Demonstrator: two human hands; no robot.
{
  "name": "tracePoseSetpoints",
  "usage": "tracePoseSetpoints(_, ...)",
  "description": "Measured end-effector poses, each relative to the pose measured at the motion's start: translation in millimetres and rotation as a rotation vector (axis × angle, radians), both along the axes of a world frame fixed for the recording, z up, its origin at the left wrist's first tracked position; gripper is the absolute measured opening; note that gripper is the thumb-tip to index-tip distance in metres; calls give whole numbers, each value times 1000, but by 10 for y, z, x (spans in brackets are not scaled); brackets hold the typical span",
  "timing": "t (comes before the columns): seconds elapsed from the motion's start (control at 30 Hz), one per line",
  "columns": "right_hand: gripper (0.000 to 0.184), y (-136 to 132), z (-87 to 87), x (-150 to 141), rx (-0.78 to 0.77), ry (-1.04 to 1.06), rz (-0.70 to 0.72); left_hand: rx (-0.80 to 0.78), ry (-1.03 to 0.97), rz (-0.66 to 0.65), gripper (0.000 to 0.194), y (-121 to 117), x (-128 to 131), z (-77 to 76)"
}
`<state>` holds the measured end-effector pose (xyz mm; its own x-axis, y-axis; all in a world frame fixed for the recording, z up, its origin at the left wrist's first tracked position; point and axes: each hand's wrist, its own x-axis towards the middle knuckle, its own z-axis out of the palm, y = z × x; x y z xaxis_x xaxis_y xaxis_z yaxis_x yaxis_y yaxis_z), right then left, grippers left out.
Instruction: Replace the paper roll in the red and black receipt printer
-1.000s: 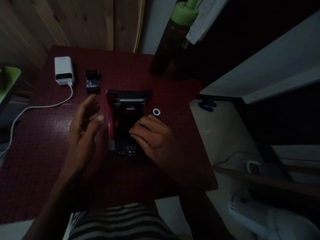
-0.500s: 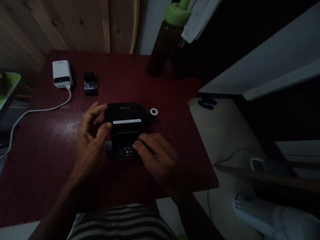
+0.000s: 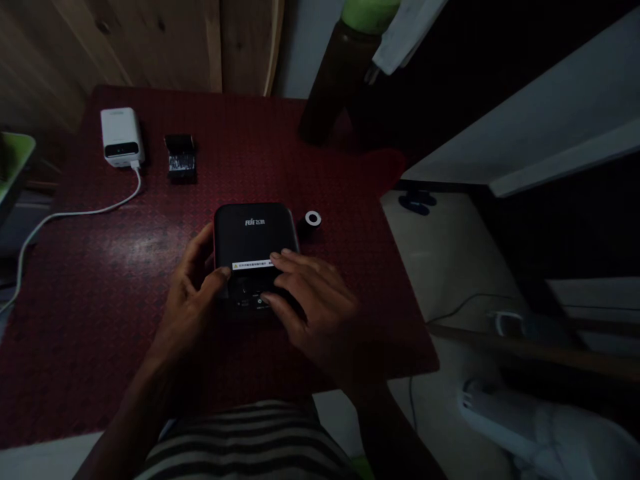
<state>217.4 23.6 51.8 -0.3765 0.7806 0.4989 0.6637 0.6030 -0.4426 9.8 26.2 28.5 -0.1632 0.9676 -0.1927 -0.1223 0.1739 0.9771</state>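
A black box-shaped printer [image 3: 256, 237] with a white brand mark and a white warning strip lies on the red table in front of me. Its lid is down, and small printed buttons show on the front panel. My left hand [image 3: 193, 290] grips its left side, thumb at the lid's front left corner. Across the lid's front right edge lie the fingers of my right hand [image 3: 313, 297], with the thumb against the front panel. Just right of the printer is a small black roll [image 3: 311, 221] with a white ring on its end.
At the back left of the red table [image 3: 240, 147] stand a white power bank [image 3: 121, 137] with a white cable [image 3: 95, 211] and a small black case-like object [image 3: 181, 157]. A dark bottle [image 3: 337, 83] with a green cap stands at the back. Slippers [image 3: 417, 202] lie on the floor.
The printer's lid, raised before, has come down flat. My right fingers have moved onto its front edge. The view has shifted slightly.
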Motion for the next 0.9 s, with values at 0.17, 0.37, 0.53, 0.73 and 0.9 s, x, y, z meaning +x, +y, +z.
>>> tracePoseSetpoints(0.17,9,-13,-21,9,-11,59,10,5,-32,13,69,-31,2,-41)
tracePoseSetpoints(0.37,33,-237,-212,178,-153,306,-232,-32,-125,23,63,-175,-39,-47)
tracePoseSetpoints(0.53,60,-509,-623,135,-387,379,-288,-13,-38,11,64,-213,-105,-89)
tracePoseSetpoints(0.73,58,-563,-995,-98,-345,232,-311,15,-41,10,62,-195,-106,-128)
tracePoseSetpoints(0.9,61,-552,-1052,-84,-353,177,-309,-43,-48,44,63,-223,-48,-58)
